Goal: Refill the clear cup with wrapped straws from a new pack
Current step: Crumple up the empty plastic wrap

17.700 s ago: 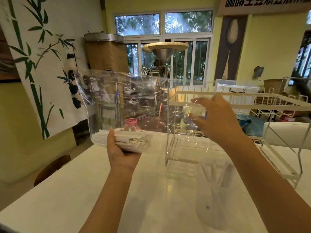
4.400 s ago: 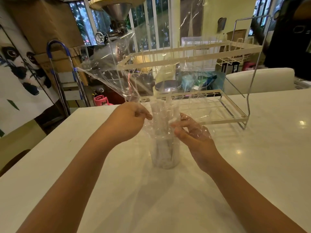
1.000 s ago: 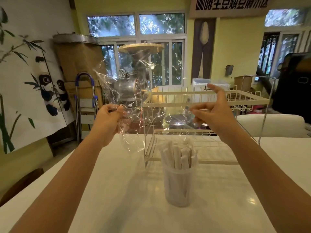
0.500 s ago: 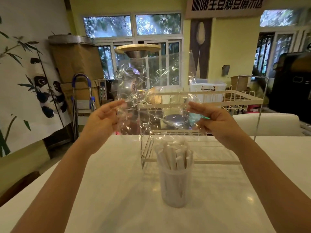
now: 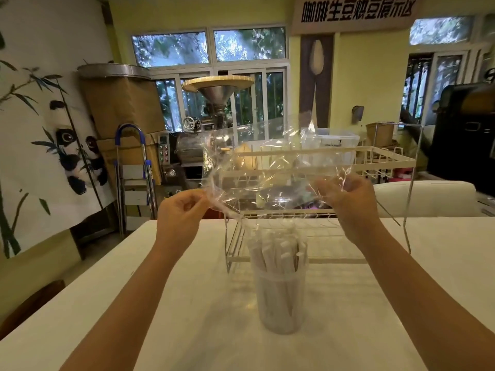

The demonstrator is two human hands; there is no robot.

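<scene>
The round clear plastic cup (image 5: pixel 280 298) stands on the white worktop (image 5: pixel 160 303), full of white paper-wrapped straws (image 5: pixel 276 250) that stand upright. Above it, the left hand (image 5: pixel 180 214) and the right hand (image 5: pixel 345 202) each pinch one end of the empty crinkly clear plastic pack (image 5: pixel 273 172). The pack looks very light, soft and slippery, so pinching its edges seems best.

My white table (image 5: pixel 134 303) fills the lower half of the frame. At lower centre the clear cup (image 5: pixel 280 303) stands upright on it, packed with wrapped straws (image 5: pixel 276 250). Just behind the cup, a white wire rack (image 5: pixel 321 259) rests on the table.
</scene>
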